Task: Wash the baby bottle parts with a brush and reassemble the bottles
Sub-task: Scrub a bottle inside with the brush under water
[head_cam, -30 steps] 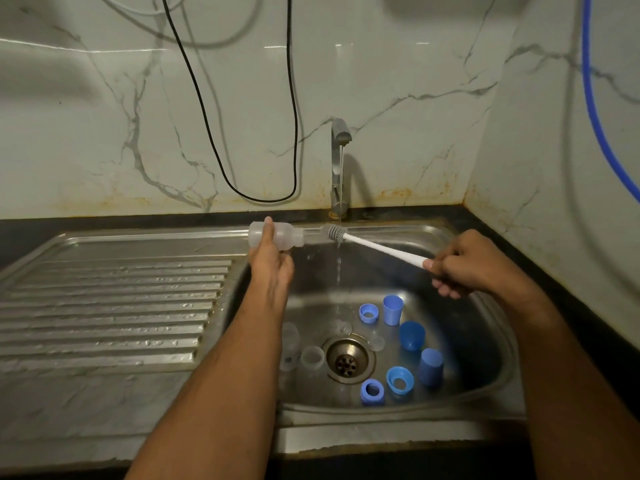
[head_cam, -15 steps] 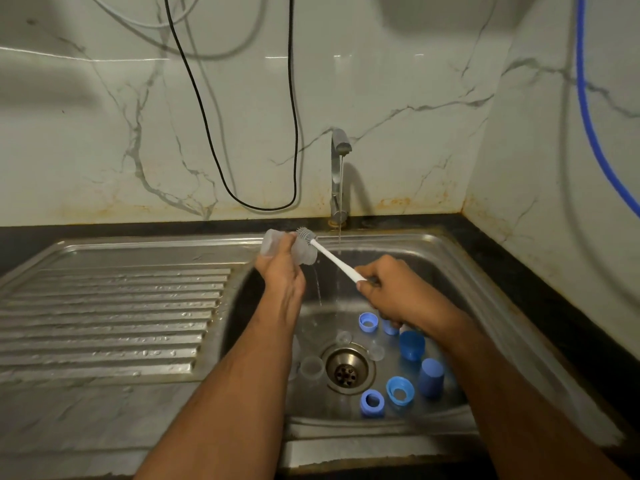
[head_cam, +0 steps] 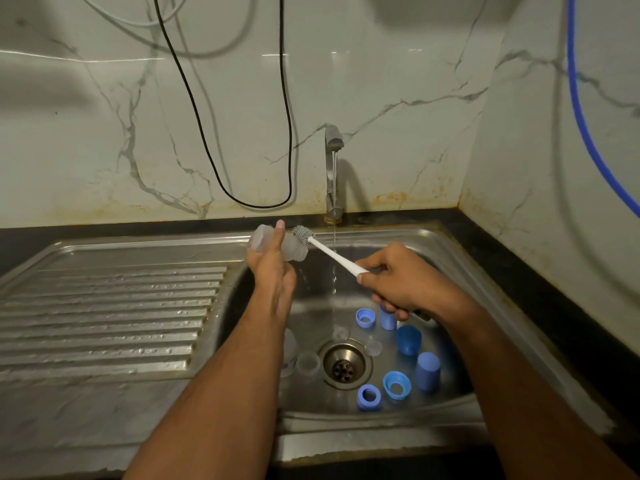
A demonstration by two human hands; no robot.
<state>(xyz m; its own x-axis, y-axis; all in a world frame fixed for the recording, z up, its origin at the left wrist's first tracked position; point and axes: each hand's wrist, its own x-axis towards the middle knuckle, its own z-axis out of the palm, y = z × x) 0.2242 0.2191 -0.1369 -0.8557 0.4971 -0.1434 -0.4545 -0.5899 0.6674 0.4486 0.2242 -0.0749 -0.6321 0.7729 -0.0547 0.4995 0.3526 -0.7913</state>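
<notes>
A clear baby bottle (head_cam: 278,244) is held on its side above the back left edge of the sink bowl (head_cam: 460,258), gripped by the left hand (head_cam: 273,268), whose fingers are curled round its middle from behind while the thumb tip shows over the top. The bottle's base sticks out to the left of the hand and its open neck sticks out to the right, so the grip sits about midway along the body.

A bottle brush (head_cam: 325,250) is held by the right hand (head_cam: 405,284), whose fingers are wrapped round the lower end of the white handle, with the thumb laid along it. The handle slants up and to the left from that fist, and the grey bristle head is seen just at the bottle's neck, above its rim; whether the bristles are inside the opening cannot be told.

A thin stream of water falls from the tap (head_cam: 333,168) at the back edge of the sink, passing just right of the brush handle.

On the floor of the bowl, around the drain (head_cam: 344,364), loose parts are scattered: blue rings (head_cam: 369,396) and blue caps (head_cam: 428,371) to the right and front right, and clear parts (head_cam: 308,362) to the left. The ribbed draining board (head_cam: 104,317) lies to the left of the bowl.
</notes>
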